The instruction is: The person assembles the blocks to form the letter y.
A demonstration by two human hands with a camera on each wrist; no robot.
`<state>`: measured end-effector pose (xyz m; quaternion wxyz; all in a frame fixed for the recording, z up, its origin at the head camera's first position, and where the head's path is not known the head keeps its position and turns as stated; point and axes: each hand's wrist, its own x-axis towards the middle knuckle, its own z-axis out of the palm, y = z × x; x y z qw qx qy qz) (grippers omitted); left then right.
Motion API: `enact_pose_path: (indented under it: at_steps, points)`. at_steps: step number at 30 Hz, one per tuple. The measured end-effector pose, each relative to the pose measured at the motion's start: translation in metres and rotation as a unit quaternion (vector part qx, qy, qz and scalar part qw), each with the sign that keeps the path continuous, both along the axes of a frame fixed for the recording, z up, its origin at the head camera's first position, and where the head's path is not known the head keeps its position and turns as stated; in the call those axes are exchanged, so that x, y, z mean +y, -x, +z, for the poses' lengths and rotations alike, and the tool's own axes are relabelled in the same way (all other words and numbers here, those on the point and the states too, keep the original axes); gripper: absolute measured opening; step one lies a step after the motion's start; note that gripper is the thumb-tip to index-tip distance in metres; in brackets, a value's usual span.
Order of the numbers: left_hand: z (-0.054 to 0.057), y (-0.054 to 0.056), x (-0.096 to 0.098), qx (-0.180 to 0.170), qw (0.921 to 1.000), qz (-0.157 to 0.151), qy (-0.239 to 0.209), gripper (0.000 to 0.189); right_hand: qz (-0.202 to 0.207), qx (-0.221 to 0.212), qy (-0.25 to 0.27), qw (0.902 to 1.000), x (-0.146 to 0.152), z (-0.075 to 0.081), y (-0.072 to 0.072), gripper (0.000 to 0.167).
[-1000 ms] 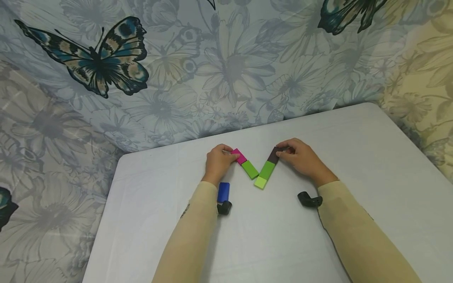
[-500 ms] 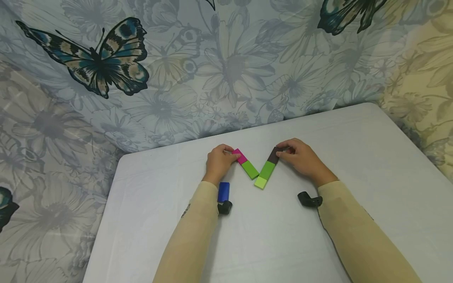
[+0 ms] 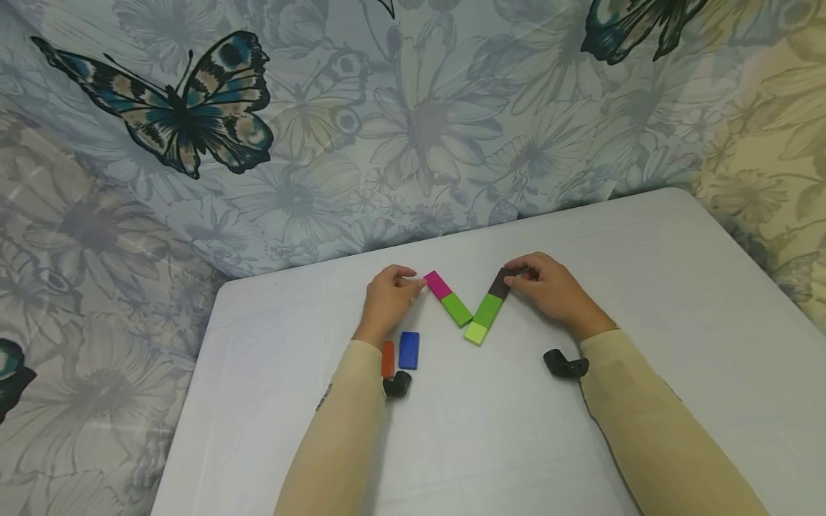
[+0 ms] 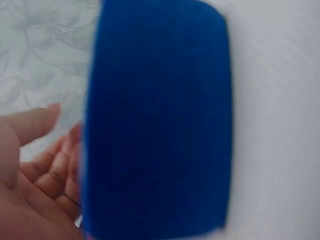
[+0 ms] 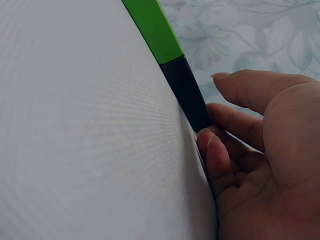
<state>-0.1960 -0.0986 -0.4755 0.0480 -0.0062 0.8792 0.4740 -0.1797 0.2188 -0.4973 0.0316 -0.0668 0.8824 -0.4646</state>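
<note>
My left hand is loosely spread, just beside the pink block. My right hand touches the dark block; whether it pinches, I cannot tell. Both blocks adjoin 2 green blocks, forming a V on the bench. Nearer me lie a blue block and an orange block.

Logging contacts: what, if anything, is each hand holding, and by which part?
Left hand: nothing, just beside the outer end of the magenta block. Right hand: at the outer end of the dark block; pinch or mere touch, can't tell.
</note>
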Motion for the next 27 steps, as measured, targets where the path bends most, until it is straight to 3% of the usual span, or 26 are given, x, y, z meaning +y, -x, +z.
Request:
enact_pose_path:
  at_steps: [7, 14, 19, 27]
  points:
    - [0.010, -0.010, -0.015, 0.035, 0.9948, -0.038, -0.087, 0.032, 0.002, -0.001, 0.000, 1.0000, 0.000, 0.000, 0.000, 0.036]
    - [0.024, -0.031, -0.032, 0.039, 0.9862, -0.084, -0.137, 0.038, -0.002, -0.002, 0.000, 1.0000, -0.002, -0.003, 0.000, 0.037]
    - [0.024, -0.048, -0.046, 0.032, 0.9854, -0.098, -0.135, 0.046, -0.001, -0.007, 0.004, 1.0000, -0.003, -0.004, -0.001, 0.036]
    - [0.015, -0.060, -0.056, -0.014, 0.9856, -0.132, -0.105, 0.059, -0.003, -0.004, -0.002, 1.0000, -0.001, 0.000, -0.002, 0.037]
